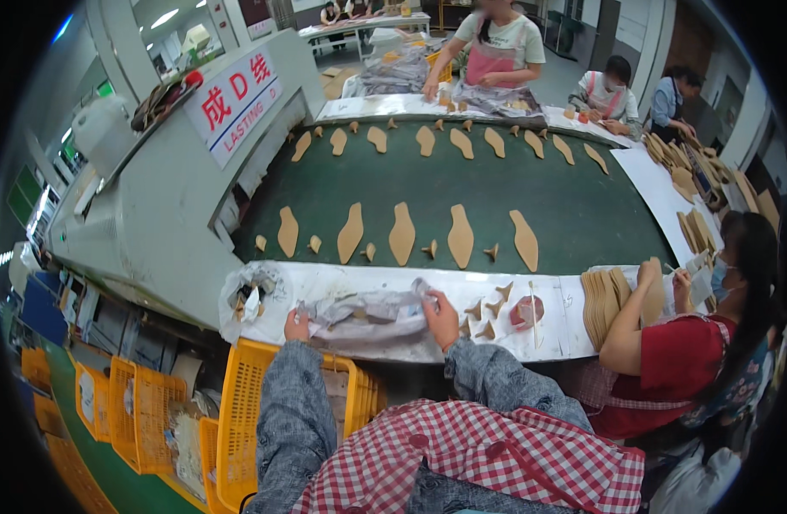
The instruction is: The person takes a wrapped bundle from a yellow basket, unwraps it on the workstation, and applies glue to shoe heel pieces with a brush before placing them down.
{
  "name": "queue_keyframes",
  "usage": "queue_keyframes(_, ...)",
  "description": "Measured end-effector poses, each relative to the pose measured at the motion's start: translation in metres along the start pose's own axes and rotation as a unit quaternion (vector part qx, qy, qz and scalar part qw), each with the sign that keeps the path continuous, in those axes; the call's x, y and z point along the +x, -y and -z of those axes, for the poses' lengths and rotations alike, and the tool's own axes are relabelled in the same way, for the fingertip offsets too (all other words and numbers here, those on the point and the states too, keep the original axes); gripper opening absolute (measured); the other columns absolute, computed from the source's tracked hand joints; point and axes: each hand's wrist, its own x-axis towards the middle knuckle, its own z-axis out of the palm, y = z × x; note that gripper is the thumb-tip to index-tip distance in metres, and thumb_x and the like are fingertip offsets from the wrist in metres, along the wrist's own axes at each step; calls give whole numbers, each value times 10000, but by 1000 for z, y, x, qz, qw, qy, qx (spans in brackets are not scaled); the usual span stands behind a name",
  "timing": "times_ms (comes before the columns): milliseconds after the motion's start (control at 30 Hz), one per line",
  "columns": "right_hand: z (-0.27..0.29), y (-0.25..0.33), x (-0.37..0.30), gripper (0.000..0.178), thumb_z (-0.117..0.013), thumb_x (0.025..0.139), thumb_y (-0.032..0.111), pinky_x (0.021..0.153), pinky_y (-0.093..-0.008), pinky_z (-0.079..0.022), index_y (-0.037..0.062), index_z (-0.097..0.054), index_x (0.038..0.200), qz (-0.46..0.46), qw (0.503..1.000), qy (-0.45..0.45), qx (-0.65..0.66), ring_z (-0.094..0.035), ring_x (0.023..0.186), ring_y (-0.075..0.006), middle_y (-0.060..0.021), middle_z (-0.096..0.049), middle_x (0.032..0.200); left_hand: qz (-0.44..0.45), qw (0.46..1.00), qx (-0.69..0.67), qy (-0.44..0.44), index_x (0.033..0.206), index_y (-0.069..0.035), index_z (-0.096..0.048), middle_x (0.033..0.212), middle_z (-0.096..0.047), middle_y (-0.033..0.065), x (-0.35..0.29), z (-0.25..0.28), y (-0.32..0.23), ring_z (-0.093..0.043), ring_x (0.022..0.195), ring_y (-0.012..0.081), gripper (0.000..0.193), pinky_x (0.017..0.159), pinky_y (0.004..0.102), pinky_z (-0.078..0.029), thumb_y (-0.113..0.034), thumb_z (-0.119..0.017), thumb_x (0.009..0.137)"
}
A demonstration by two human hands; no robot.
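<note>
The fingers of the left hand (296, 326) are curled at the near-left end of a crumpled, see-through plastic bag (368, 315), and those of the right hand (442, 320), only partly bent, grip its other end. The bag is spread between the two hands over the front edge of a white table (569, 295); what lies inside it is hard to make out. Just right of the right hand stand several small brown heels (486, 331), then a red tub (525, 313) with a thin stick (535, 322) beside it, and a stack of tan soles (607, 301). Left of the left hand sits another plastic bag (232, 295). Below, the left sleeve (295, 398) hides part of a yellow crate (236, 420). Beyond the table, a green belt (436, 184) carries two rows of soles and heels. A co-worker in red (663, 360) sits close on the right.
</note>
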Motion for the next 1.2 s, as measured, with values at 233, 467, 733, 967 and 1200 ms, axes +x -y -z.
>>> queue_keyframes(233, 51, 25, -35, 423, -594, 760, 197, 661, -347, -455, 101, -493, 1159, -5, 986, 163, -20, -575, 752, -305, -137, -591, 837, -75, 997, -21, -9, 1215, 0, -408, 1011, -569, 145, -52, 19, 1, -541, 891, 223, 638, 821, 314, -423, -190, -701, 681)
queue_keyframes(467, 56, -10, -69, 269, -563, 718, 151, 750, -399, -450, 94, -600, 978, 122, 910, 345, -195, -540, 865, -301, -111, -593, 910, 3, 997, -69, 20, 1017, 13, -577, 849, -625, 83, -85, 56, 47, -580, 813, 174, 373, 785, 285, -443, -19, -607, 647)
queue_keyframes(733, 35, 81, -48, 193, -573, 736, 164, 660, -381, -456, 85, -578, 912, 230, 875, 311, -291, -532, 777, -284, -93, -552, 767, -293, 893, 335, 67, 902, -63, -642, 907, -622, 123, -76, 65, -73, -548, 880, 330, 245, 815, 416, -428, -66, -567, 669)
queue_keyframes(967, -35, 110, -63, 174, -596, 733, 150, 631, -357, -448, 98, -575, 898, 340, 854, 357, -165, -538, 763, -261, -72, -544, 757, -209, 883, 119, 404, 983, -99, -626, 924, -614, 131, -76, 10, -73, -556, 924, 307, 227, 779, 378, -456, -116, -556, 768)
queue_keyframes(1200, -32, 56, -65, 226, -571, 707, 166, 686, -402, -457, 99, -586, 923, 254, 827, 354, -355, -551, 824, -284, -84, -566, 843, -308, 872, 119, 361, 1212, -50, -435, 1180, -479, 167, -21, -15, -75, -475, 1057, 340, 489, 898, 389, -395, -143, -547, 745)
